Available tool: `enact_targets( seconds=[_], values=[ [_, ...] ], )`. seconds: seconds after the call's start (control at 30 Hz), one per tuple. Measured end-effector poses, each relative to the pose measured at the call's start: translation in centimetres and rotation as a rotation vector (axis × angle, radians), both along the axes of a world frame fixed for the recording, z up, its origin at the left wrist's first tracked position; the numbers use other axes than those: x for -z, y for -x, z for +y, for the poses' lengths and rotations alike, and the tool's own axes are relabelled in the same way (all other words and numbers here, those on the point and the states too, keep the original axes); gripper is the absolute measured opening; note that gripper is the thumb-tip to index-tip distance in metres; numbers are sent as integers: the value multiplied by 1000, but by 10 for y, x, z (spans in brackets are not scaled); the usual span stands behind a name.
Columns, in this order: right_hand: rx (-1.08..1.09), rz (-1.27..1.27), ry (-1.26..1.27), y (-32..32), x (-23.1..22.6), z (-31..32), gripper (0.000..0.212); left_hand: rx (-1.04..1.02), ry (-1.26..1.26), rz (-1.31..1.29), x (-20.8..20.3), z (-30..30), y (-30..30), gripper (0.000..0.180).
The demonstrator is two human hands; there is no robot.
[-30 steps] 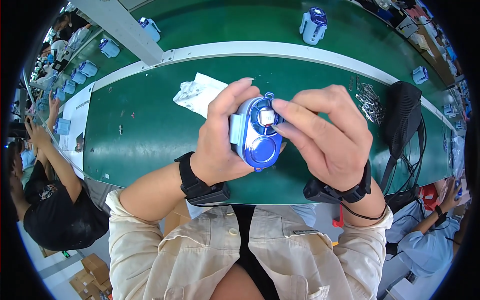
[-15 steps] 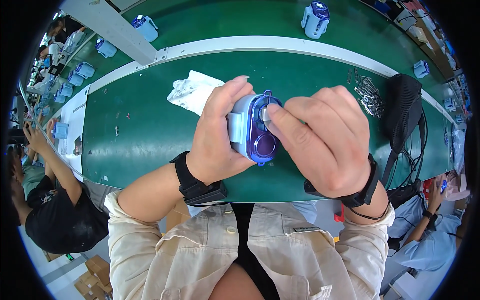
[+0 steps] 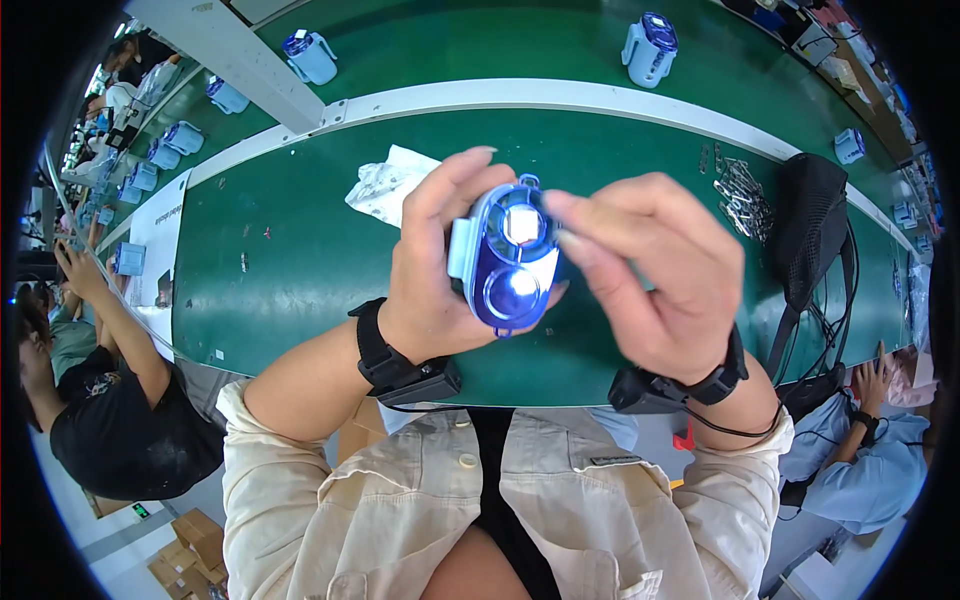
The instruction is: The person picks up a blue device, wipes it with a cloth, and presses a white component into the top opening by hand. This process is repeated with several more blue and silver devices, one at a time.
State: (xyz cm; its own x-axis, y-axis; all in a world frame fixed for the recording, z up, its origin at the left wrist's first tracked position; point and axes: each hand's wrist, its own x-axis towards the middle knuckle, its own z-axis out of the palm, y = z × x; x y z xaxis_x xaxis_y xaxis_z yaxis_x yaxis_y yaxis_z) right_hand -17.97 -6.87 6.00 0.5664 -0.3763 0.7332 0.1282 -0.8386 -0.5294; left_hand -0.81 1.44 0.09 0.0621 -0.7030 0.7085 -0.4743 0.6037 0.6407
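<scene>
My left hand (image 3: 425, 255) is wrapped round a light-blue container with a translucent dark-blue top (image 3: 515, 290), held above the table with the top facing up toward me. Two round areas show on that top. A small white square (image 3: 522, 225) lies in the upper one, and bright glare covers part of the lower one. At the top's right edge is my right hand (image 3: 665, 270), its thumb and forefinger a little apart and nothing visible between them. Whether those fingertips touch the top is hard to make out. Both wrists wear black straps.
Crumpled white paper (image 3: 390, 185) lies beyond my left hand. A pile of small metal pieces (image 3: 742, 200) and a black mesh pouch (image 3: 808, 210) with cables are at the right. Past a white rail (image 3: 480, 95) stand several similar containers (image 3: 650, 50). Other people (image 3: 130, 420) sit at both sides.
My right thumb and forefinger have drawn back to the right off the upper round area, uncovering the white square there. The container's top has turned more toward me and catches glare.
</scene>
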Motion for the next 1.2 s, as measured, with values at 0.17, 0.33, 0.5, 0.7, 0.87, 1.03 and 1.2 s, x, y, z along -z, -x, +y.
enact_targets(
  seconds=[0.17, 0.33, 0.5, 0.7, 0.87, 1.03, 1.2],
  values=[
    [17, 18, 185, 8, -8, -10, 30, 24, -13, -45, -8, 3, 1, 100],
    [-26, 66, 274, 5, -16, -7, 30, -29, 11, -125, -7, 2, 1, 98],
    [-24, 111, 314, 9, -12, -9, 29, -40, 99, -145, -4, -4, 3, 93],
    [92, 85, 249, 2, -7, 2, 25, -88, 71, -137, -1, -1, 5, 91],
    [176, 61, 134, -2, 0, 13, 22, -90, 51, -139, -1, 0, 5, 91],
    [203, 103, 80, -1, -2, 16, 22, -64, -18, -163, -1, 4, 2, 97],
    [10, 112, -111, 10, -13, 1, 21, 40, -56, 1, -2, 2, 2, 95]
  ],
)
